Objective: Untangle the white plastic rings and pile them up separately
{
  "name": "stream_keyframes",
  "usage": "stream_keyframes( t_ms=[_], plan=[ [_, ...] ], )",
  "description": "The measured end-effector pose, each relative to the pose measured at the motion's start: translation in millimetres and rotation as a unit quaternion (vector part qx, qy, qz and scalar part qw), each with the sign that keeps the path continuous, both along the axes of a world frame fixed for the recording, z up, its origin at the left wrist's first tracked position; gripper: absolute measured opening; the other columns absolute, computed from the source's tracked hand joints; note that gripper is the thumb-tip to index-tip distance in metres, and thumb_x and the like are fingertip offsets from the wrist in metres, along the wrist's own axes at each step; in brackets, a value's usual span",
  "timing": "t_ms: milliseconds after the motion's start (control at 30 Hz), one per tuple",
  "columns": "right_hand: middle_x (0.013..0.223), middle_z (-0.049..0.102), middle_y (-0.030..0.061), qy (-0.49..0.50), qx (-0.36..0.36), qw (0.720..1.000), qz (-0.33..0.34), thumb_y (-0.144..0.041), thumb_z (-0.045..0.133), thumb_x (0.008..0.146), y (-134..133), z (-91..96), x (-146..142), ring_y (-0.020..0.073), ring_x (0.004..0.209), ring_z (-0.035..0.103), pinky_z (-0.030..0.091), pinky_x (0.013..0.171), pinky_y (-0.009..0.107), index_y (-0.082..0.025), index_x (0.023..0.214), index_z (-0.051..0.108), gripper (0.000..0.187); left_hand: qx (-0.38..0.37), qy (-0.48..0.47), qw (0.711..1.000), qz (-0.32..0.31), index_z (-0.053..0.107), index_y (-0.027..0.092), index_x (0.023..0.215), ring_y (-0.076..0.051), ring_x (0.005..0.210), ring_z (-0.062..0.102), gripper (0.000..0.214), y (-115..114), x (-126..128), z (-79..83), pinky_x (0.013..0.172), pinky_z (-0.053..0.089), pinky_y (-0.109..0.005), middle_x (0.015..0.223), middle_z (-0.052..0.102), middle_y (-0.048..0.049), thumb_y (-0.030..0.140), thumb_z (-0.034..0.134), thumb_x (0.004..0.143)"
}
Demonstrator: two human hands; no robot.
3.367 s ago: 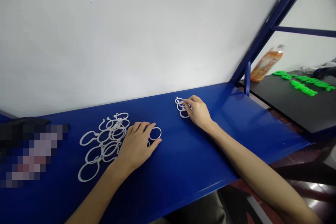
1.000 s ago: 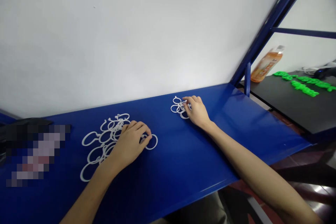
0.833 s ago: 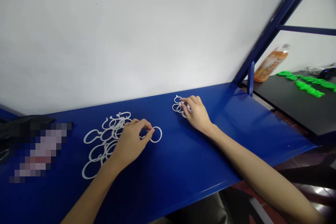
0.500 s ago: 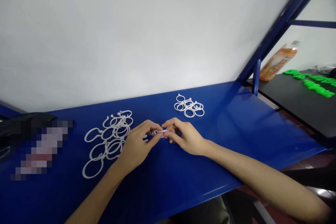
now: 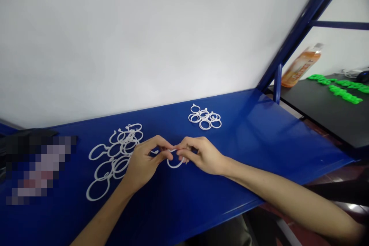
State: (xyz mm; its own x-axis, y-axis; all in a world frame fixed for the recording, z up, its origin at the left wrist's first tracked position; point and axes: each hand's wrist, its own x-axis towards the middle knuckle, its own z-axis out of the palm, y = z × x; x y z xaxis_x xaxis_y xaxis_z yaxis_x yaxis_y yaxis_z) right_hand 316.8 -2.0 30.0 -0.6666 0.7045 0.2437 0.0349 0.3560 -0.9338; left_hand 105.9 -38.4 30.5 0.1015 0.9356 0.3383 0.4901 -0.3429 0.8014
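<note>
Both hands meet over the middle of the blue shelf. My left hand and my right hand pinch one white plastic ring between their fingertips, just above the surface. To the left lies a loose heap of larger open white rings. Behind my right hand sits a small tight cluster of closed white rings.
A white wall rises right behind the shelf. A blue slanted frame post stands at the right. Beyond it a black table carries an orange bottle and green pieces. A blurred patch covers the shelf's left end.
My right hand left the small ring cluster and came to the middle. My left hand lifted one ring off the heap's edge, and both hands now hold it together.
</note>
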Motion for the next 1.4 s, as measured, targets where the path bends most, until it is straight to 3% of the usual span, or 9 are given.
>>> stream_keyframes(
  t_ms=[267,433,633,833,967,1100,1200,1300,1400],
  plan=[
    [0.077,0.071,0.0022,0.0,0.054,0.998,0.031,-0.024,0.056,0.099,-4,-1.8,2,0.0114,0.066,0.068,0.054,0.062,0.021,-0.016,0.097,0.067,0.013,-0.006,-0.023,0.999,-0.039,0.068,0.021,0.07,-0.012,0.063,0.059,0.031,-2,0,-7.8,0.061,0.045,-0.024,0.07,0.065,0.0005,0.047,0.068,0.087],
    [0.085,0.073,0.0036,-0.032,0.158,0.987,-0.023,-0.022,0.058,0.098,8,-9.7,0,0.013,0.073,0.069,0.053,0.067,0.023,-0.017,0.097,0.067,0.011,-0.026,0.071,0.997,0.004,0.069,0.023,0.081,-0.015,0.07,0.062,0.025,6,-4,-9.8,0.069,0.05,-0.028,0.076,0.068,0.0012,0.046,0.065,0.088],
    [0.101,0.069,0.0098,-0.156,0.342,0.904,-0.202,-0.022,0.052,0.1,55,-14.3,24,0.0191,0.089,0.065,0.054,0.081,0.032,-0.016,0.108,0.07,0.02,-0.004,0.302,0.953,-0.004,0.069,0.027,0.106,-0.025,0.107,0.06,0.023,9,-26,0.1,0.101,0.044,-0.044,0.107,0.069,-0.0027,0.026,0.053,0.089],
    [0.098,0.071,0.0111,-0.299,0.372,0.81,-0.341,-0.022,0.055,0.098,88,-14.3,51,0.0263,0.091,0.057,0.052,0.081,0.04,-0.016,0.115,0.073,0.025,-0.056,0.38,0.923,-0.035,0.069,0.029,0.105,-0.025,0.106,0.057,0.03,6,-45,0.2,0.099,0.042,-0.045,0.109,0.067,-0.0015,0.019,0.053,0.082],
    [0.1,0.071,0.0128,-0.311,0.377,0.796,-0.358,-0.023,0.058,0.096,90,-14.9,52,0.0285,0.093,0.054,0.051,0.084,0.042,-0.015,0.115,0.073,0.025,-0.056,0.373,0.926,-0.018,0.067,0.025,0.087,-0.023,0.09,0.058,0.018,11,-39,-5.3,0.086,0.044,-0.04,0.089,0.067,-0.0019,0.034,0.052,0.092],
    [0.1,0.07,0.0122,-0.243,0.393,0.82,-0.337,-0.023,0.054,0.099,75,-6.9,43,0.0273,0.094,0.054,0.05,0.086,0.043,-0.017,0.113,0.072,0.024,-0.028,0.326,0.944,0.028,0.061,0.024,0.081,-0.022,0.085,0.058,0.018,12,-25,-6.7,0.083,0.044,-0.038,0.082,0.065,-0.0011,0.035,0.053,0.092],
    [0.1,0.071,0.0097,-0.17,0.364,0.883,-0.242,-0.028,0.054,0.101,52,-1.3,29,0.0235,0.094,0.059,0.05,0.089,0.041,-0.018,0.112,0.071,0.022,0.009,0.274,0.96,0.064,0.058,0.023,0.08,-0.021,0.084,0.059,0.019,9,-14,-6.3,0.079,0.045,-0.036,0.083,0.065,-0.001,0.036,0.052,0.093],
    [0.096,0.072,0.0054,-0.114,0.246,0.956,-0.11,-0.034,0.061,0.097,27,-2.2,13,0.0181,0.088,0.065,0.053,0.085,0.034,-0.018,0.113,0.067,0.024,0.051,0.231,0.968,0.084,0.057,0.023,0.078,-0.018,0.076,0.059,0.019,3,-2,-5.8,0.074,0.046,-0.033,0.077,0.062,0.0004,0.036,0.053,0.092],
    [0.084,0.072,0.0015,-0.072,0.108,0.99,-0.061,-0.033,0.062,0.096,10,-6.6,1,0.0137,0.073,0.068,0.053,0.068,0.025,-0.017,0.112,0.064,0.023,0.071,0.189,0.975,0.088,0.056,0.022,0.074,-0.016,0.07,0.059,0.02,-3,7,-3.8,0.07,0.045,-0.031,0.071,0.06,0.002,0.035,0.056,0.09]
  ],
)
